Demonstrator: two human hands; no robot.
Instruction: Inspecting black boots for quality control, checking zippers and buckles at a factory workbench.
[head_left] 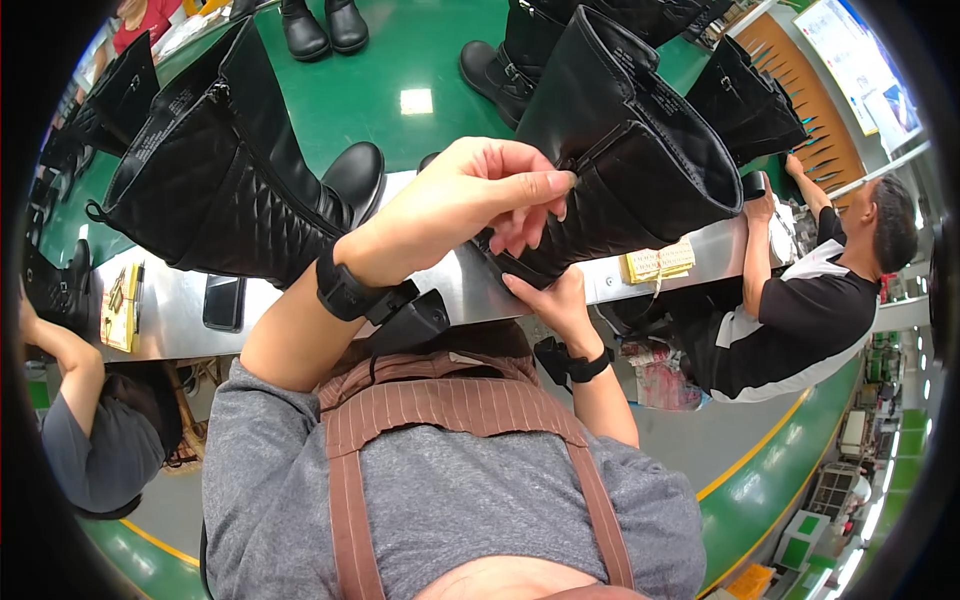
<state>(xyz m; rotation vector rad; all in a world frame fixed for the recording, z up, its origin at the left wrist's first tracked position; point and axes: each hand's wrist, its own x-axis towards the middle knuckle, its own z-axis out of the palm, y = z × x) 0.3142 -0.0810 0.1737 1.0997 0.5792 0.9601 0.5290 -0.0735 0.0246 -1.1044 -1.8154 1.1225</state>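
Note:
A tall black boot [650, 190] with a buckle-and-quilt style shaft stands tilted before me, its wide top opening toward the right. My left hand [500, 195] reaches across to its side zipper, thumb and forefinger pinched at the zipper pull, which the fingertips mostly cover. Lower down, my right hand [555, 300] grips the same boot near its ankle; its fingers are partly hidden behind the leather. Left of my hands a second tall black boot [210, 190] with a quilted shaft leans over the metal bench edge, its toe pointing right.
A phone [224, 303] and yellow paper bundles [122, 305] lie on the metal bench [170, 335] at left. More boots [500, 80] stand on the green table surface [400, 110]. A co-worker [810, 290] sits at right, holding something dark; another person's arm [70, 370] shows at left.

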